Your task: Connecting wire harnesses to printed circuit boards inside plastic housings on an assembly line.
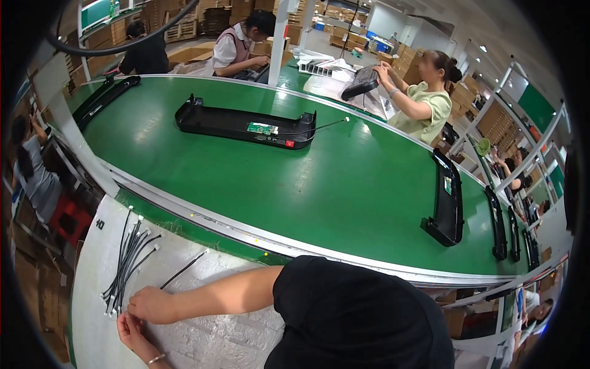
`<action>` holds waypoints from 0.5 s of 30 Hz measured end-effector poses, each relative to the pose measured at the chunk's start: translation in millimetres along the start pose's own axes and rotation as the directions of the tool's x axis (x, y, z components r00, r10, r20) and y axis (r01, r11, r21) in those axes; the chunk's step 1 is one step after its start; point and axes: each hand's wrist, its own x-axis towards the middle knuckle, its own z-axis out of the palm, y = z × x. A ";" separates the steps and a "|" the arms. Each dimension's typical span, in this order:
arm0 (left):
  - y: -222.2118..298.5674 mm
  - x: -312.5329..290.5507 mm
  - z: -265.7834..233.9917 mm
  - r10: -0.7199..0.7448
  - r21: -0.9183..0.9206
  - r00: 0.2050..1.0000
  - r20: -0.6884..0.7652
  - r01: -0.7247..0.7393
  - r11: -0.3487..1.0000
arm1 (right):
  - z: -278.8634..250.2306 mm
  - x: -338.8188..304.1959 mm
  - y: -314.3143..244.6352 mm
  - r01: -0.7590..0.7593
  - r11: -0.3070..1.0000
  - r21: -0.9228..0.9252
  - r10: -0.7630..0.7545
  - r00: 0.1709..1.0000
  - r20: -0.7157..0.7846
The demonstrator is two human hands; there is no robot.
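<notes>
At the lower left, my right hand (152, 305) reaches in from the right, its fingers closed. One black cable (183, 270) with a white connector at its far end runs into this hand. My left hand (133, 337), with a bracelet at the wrist, comes up from the lower edge. Its fingertips are pinched together right against the right hand's, and what lies between them is too small to make out. Just beyond my hands, a loose bundle of black cables (128, 261) with white connectors lies on a white foam-like work surface (215, 326).
Past the metal rail, a green conveyor belt (258, 184) carries a long black plastic housing (221, 125) with a circuit board and a trailing cable. More black housings (450, 200) are at the right and far left. A co-worker (424, 92) across the belt handles a black device (362, 82).
</notes>
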 end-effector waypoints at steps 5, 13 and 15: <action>-12.5 4.3 -7.4 0.052 0.111 0.998 0.034 -0.055 0.992 | -1.2 4.6 -1.4 0.007 1.000 0.010 -0.008 0.998 0.066; 10.9 -5.9 12.8 0.050 0.125 0.998 -0.036 -0.045 0.991 | -5.6 1.8 -3.2 0.042 0.998 -0.041 -0.036 0.991 0.127; 16.5 -9.8 20.8 0.071 0.179 0.996 -0.060 -0.059 0.982 | 1.1 1.3 0.1 0.111 0.993 -0.035 -0.107 0.990 0.095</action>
